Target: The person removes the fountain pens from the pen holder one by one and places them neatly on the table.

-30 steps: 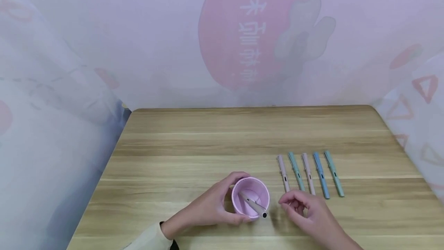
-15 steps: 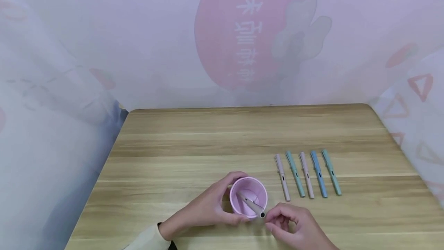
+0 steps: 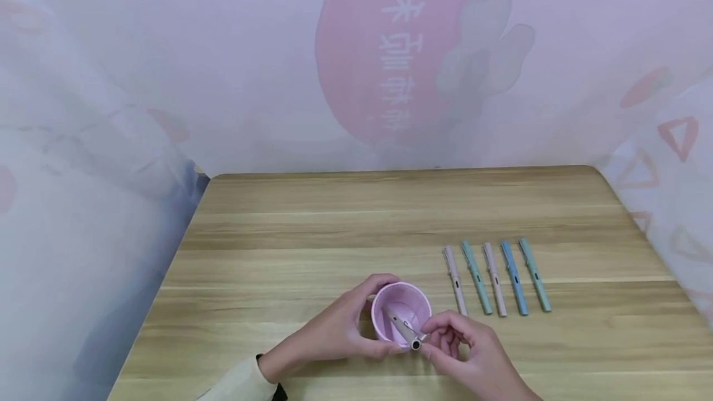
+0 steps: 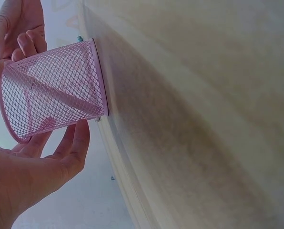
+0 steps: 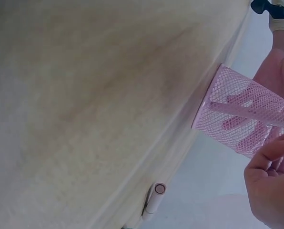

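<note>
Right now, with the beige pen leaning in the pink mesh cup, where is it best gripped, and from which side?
Probably at its upper end, from the right. The beige pen leans tip-down in the pink mesh cup, its top over the near rim beside the right hand, whose fingertips already touch it. The left hand wraps the cup's left side, blocking that approach.
</note>
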